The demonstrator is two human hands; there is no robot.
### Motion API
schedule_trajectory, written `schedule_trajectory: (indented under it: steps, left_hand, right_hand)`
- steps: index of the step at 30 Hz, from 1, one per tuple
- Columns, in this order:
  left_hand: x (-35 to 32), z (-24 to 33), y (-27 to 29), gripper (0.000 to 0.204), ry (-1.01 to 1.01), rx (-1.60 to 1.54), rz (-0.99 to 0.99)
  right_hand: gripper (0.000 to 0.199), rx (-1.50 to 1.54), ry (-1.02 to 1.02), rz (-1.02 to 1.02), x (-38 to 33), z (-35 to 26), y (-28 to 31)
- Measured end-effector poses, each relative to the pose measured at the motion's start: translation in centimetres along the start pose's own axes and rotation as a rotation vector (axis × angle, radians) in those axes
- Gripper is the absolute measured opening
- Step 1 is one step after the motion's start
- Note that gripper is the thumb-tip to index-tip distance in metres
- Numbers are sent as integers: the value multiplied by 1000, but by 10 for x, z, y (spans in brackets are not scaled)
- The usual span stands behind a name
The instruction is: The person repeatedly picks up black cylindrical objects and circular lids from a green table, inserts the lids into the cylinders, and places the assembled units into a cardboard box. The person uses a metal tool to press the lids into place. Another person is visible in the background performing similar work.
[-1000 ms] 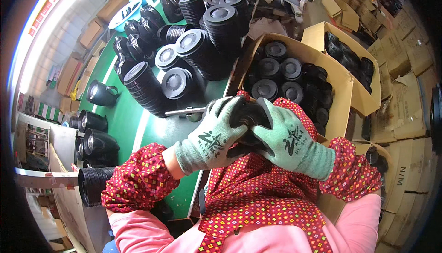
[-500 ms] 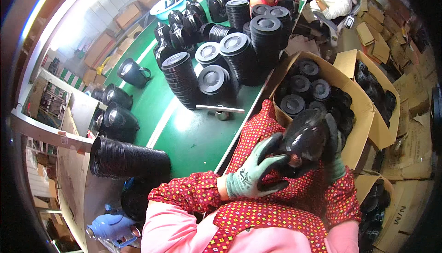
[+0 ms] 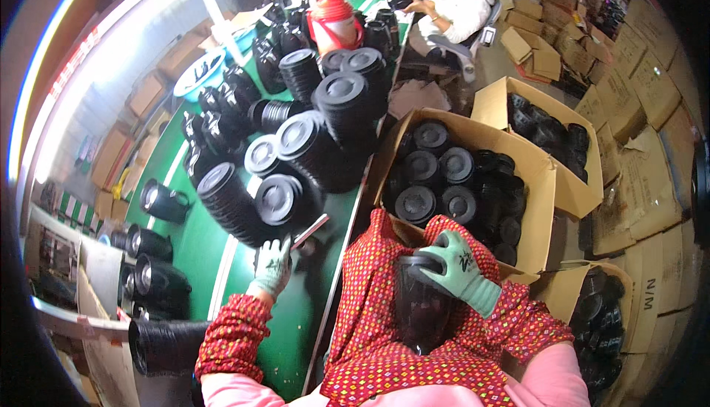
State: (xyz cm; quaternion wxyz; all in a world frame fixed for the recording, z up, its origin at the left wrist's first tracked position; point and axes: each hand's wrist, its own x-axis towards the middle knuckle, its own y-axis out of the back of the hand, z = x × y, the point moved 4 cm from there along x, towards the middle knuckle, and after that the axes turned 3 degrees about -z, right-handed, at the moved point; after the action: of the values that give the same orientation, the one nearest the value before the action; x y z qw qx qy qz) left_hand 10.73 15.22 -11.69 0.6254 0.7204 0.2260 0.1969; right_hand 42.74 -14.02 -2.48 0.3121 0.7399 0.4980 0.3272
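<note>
A glossy black jug-shaped vessel stands nearly upright in my lap against the red patterned apron. My right hand, in a green and black glove, is closed over the dark round rim at its top. My left hand, gloved alike, reaches over the green table with fingers curled at one end of a metal bar, and its palm side is hidden. Just beyond that bar stand stacks of round black lids.
Handled black jugs line the table's left side. A red and white flask stands farther back. To my right, an open carton holds black lidded parts, with more cartons beyond. A seated person holds a dark object.
My left hand has left the black vessel and moved to the metal bar, which is now angled. The vessel has turned more upright, with my right hand at its top. My view has shifted.
</note>
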Motion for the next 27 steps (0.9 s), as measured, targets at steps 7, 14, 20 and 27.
schedule_trajectory:
  steps: [7, 14, 20, 27]
  left_hand:
    - [5, 34, 41, 34, 191, -668, 15]
    - [81, 93, 147, 49, -131, -886, 83]
    - [129, 150, 241, 62, -310, -1010, -151]
    - [165, 188, 231, 73, -862, -1106, 122]
  right_hand:
    - [40, 762, -277, -125, 23, 19, 2]
    - [58, 190, 301, -78, 85, -16, 54]
    - [32, -33, 485, -116, 159, 1, 56]
    - [29, 691, 452, 141, 114, 83, -13]
